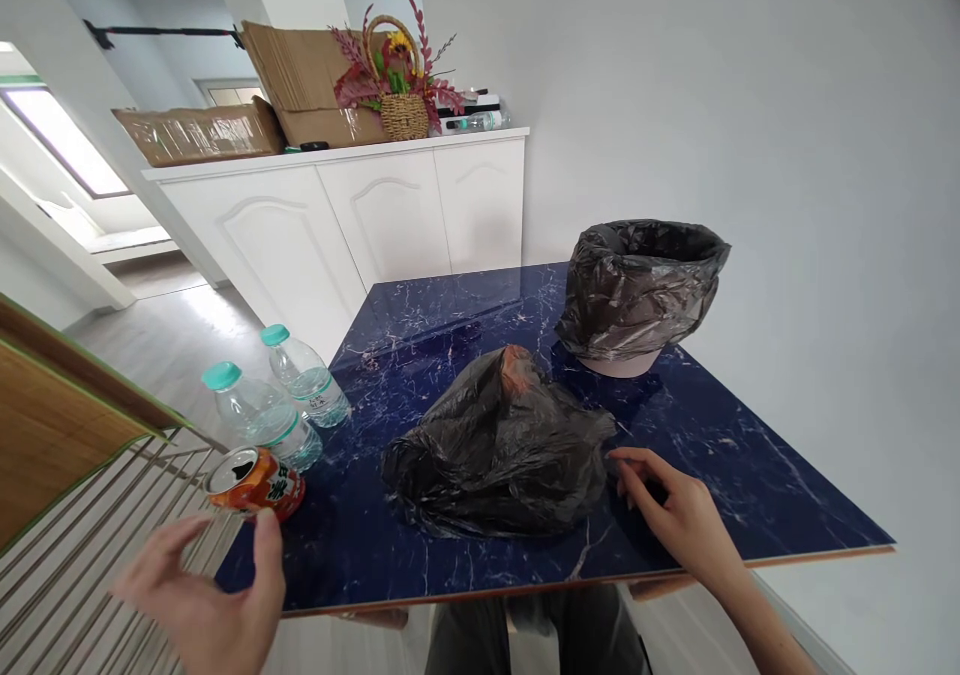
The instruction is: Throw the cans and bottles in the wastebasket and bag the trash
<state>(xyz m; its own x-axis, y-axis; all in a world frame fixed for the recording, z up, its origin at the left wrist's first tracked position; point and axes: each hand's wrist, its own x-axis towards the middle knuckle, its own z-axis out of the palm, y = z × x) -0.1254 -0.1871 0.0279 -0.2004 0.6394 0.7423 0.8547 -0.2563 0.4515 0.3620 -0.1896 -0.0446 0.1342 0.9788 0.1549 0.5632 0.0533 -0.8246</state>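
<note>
My left hand (214, 590) is raised at the table's front left, thumb and fingers apart with nothing between them. Just beyond it stands an opened orange-red drink can (262, 490), its ring-pull hole dark on top. In the middle lies a crumpled black plastic bag (502, 455); something reddish shows faintly through its upper part. At the bag's right edge my right hand (675, 510) rests low over the table, its fingertips pinched together on the plastic. Whatever else is inside the bag is hidden.
Two water bottles with teal caps, a nearer one (262, 420) and a farther one (307, 380), stand beyond the can. A bin lined with a black bag (637, 300) stands at the back right of the blue marbled table (435, 325). A metal rack (97, 555) adjoins the left.
</note>
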